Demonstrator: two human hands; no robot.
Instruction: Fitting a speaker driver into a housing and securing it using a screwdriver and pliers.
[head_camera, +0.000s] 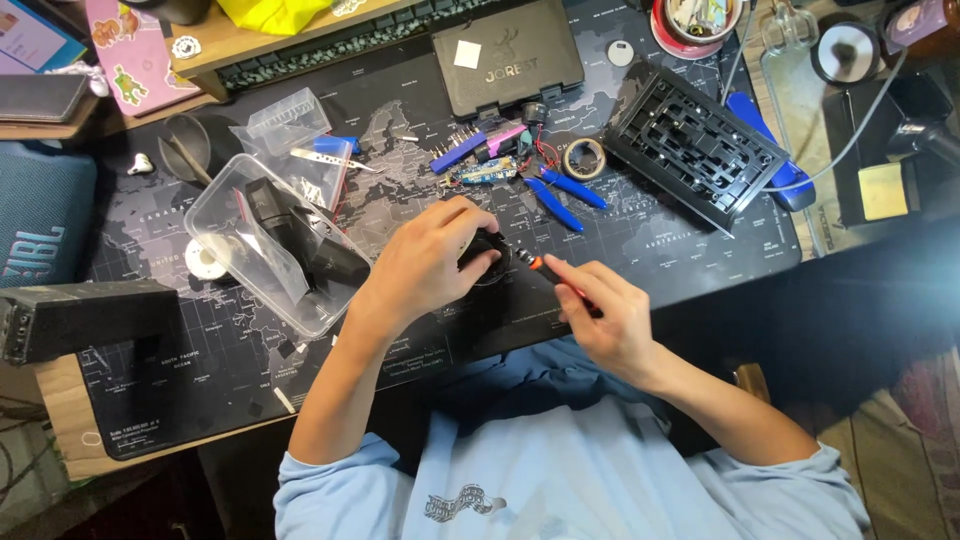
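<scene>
**Screwdriver to a small black part on the desk mat**

We see the dark map-printed desk mat (240, 380) spanning the desk. A clear plastic tub (262, 240) holds a black block. Near the mat's front edge, our left hand (425, 262) grips a small round black part (490, 255). Our right hand (608, 315) pinches an orange-handled screwdriver (545, 266), tip at the part. Bare mat lies front-left.

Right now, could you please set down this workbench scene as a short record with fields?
Left hand: grips a small round black part on the dark map-printed desk mat.
Right hand: holds a slim orange-and-black screwdriver, tip at the part.
Left of hands: clear plastic box with black pieces inside.
Behind hands: blue-handled pliers, roll of tape, black grid tray.
</scene>
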